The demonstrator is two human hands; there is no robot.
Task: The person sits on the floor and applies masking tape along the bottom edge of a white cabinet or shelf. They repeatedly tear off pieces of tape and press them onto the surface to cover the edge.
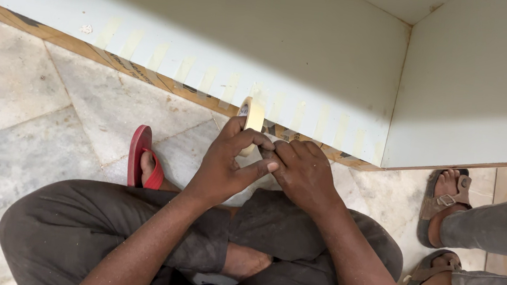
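Head view: centre frame, your left hand (224,167) is pinched on the masking tape roll (252,119) while your right hand (304,172) nips its loose end, so tear short, squarely, before the pale panel (274,46) beyond.

Your arms are bare right down to both hands, no sleeves, no watch, no rings, and they're flecked with pale dust. Below your hands you're wearing dark brown trousers (105,227), creased and dusty too. Out past your left hand (227,168), there's a red flip-flop (139,157) on your foot.
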